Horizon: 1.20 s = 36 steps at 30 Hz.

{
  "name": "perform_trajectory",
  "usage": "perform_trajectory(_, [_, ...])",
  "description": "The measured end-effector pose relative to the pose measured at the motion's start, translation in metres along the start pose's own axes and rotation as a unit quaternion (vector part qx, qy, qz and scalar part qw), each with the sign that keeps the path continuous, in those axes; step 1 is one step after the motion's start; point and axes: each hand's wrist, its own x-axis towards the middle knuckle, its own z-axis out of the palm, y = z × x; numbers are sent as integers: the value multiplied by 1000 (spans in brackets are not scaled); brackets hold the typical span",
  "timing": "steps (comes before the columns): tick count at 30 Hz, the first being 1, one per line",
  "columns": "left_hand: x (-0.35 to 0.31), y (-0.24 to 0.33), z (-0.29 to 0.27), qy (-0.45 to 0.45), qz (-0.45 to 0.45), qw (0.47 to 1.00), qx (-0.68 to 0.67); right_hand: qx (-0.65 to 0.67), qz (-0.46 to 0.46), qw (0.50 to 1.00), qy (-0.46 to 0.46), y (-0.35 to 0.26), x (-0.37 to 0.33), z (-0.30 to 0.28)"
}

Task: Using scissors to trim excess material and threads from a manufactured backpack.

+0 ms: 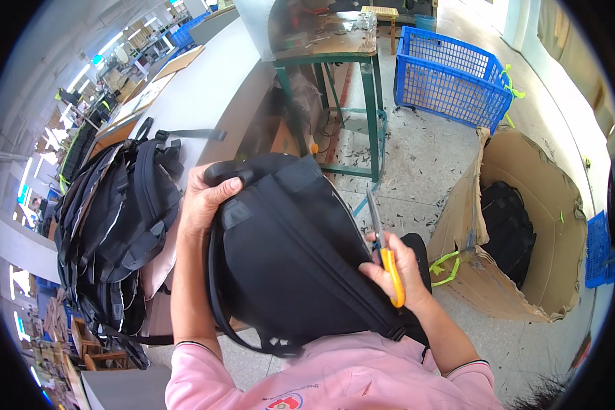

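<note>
A black backpack (280, 253) lies across my front, with its straps and seams toward me. At its upper left corner my left hand (212, 195) grips the edge, thumb on top and fingers out of sight behind. My right hand (396, 266) is closed round scissors (391, 273) with yellow handles, beside the bag's right edge. The scissors' blades point up and away from me, close to the pale raw seam along that edge. Whether they touch the fabric I cannot tell.
Stacked black backpacks (119, 225) hang over the white table (205, 75) at left. To the right stands a cardboard box (451, 219) with a black bag (509, 229) inside. Behind are a blue plastic crate (451, 102) and a green-legged stand (372, 102). Dark scraps litter the floor (417, 171).
</note>
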Motion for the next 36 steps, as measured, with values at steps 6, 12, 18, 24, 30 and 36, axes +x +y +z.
perform_trajectory(6, [7, 10, 9, -90, 36, 991, 95, -42, -19, 997, -65, -12, -13, -12])
perform_trajectory(12, [1, 5, 20, -65, 44, 995, 53, -194, -80, 976, -62, -34, 3, -35])
perform_trajectory(18, [-2, 8, 25, -58, 51, 996, 53, -252, -110, 961, -39, -47, 14, -25])
perform_trajectory(24, [-7, 4, 19, -43, 53, 996, 53, -262, -137, 955, -15, -49, 16, -14])
perform_trajectory(30, [-10, 0, 17, -26, 55, 998, 33, -247, -146, 958, 20, -42, 18, -2])
perform_trajectory(36, [-14, 0, 17, -28, 39, 999, 8, -185, -165, 969, 17, -32, 18, 3])
